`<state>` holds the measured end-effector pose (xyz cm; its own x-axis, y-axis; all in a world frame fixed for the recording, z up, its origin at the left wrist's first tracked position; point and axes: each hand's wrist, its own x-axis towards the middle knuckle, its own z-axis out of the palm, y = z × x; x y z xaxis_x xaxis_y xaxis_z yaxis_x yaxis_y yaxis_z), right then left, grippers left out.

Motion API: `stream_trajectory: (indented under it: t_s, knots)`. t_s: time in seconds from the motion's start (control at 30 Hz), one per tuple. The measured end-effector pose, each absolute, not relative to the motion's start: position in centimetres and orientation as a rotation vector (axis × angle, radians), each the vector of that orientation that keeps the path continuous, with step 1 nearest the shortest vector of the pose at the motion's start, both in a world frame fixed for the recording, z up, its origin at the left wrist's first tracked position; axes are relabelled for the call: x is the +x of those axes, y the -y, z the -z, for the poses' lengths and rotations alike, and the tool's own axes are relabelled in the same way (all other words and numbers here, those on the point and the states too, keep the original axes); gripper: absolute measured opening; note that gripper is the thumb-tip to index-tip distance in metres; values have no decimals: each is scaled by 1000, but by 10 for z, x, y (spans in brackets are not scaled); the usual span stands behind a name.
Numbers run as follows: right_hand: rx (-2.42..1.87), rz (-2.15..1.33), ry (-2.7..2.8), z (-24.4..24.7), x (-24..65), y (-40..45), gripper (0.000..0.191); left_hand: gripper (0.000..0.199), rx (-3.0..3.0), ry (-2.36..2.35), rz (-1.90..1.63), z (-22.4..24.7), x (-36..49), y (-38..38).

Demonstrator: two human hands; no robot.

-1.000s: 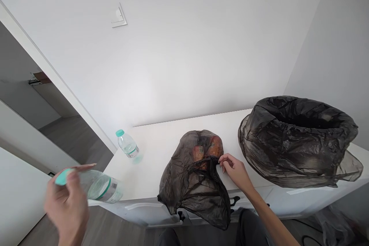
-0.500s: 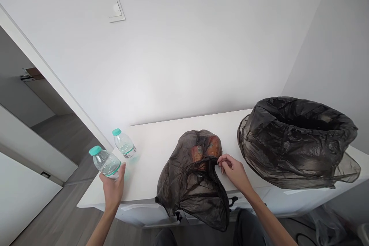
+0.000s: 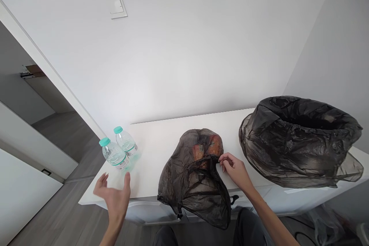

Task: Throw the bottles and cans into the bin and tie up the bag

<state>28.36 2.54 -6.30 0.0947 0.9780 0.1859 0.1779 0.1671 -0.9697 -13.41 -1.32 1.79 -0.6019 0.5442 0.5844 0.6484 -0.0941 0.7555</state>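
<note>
Two clear plastic bottles with teal caps stand at the left end of the white cabinet top: a nearer bottle (image 3: 114,155) and a farther bottle (image 3: 125,141) just behind it. My left hand (image 3: 114,196) is open, fingers spread, a little in front of the nearer bottle and apart from it. A dark, see-through plastic bag (image 3: 190,188) lies in the middle and hangs over the front edge. Inside it show orange-red packages (image 3: 213,145), their kind blurred by the plastic. My right hand (image 3: 233,167) pinches the bag's rim on its right side.
A large bin lined with a black bag (image 3: 296,146) stands at the right end of the cabinet top (image 3: 150,157). Black handles (image 3: 235,199) stick out from the cabinet front. A light switch (image 3: 118,7) is on the wall, and a doorway opens at the left.
My left hand has set the nearer bottle down beside the other one, let go, and drawn back toward me. My right hand keeps its pinch on the bag.
</note>
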Motion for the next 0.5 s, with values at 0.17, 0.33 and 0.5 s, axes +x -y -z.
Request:
stream_trajectory:
  t_s: [0.17,0.33,0.5]
  knots:
    - [-1247,-929,1325,64,285,-26,17,36,-2022,1588,1613,-19,-64,84]
    - [-1205,-935,1294,72,289,-30,16,43,-3173,1189,664,-16,5,100]
    - [-1181,-934,1275,74,289,-34,16,61,-2975,1568,613,2,31,59]
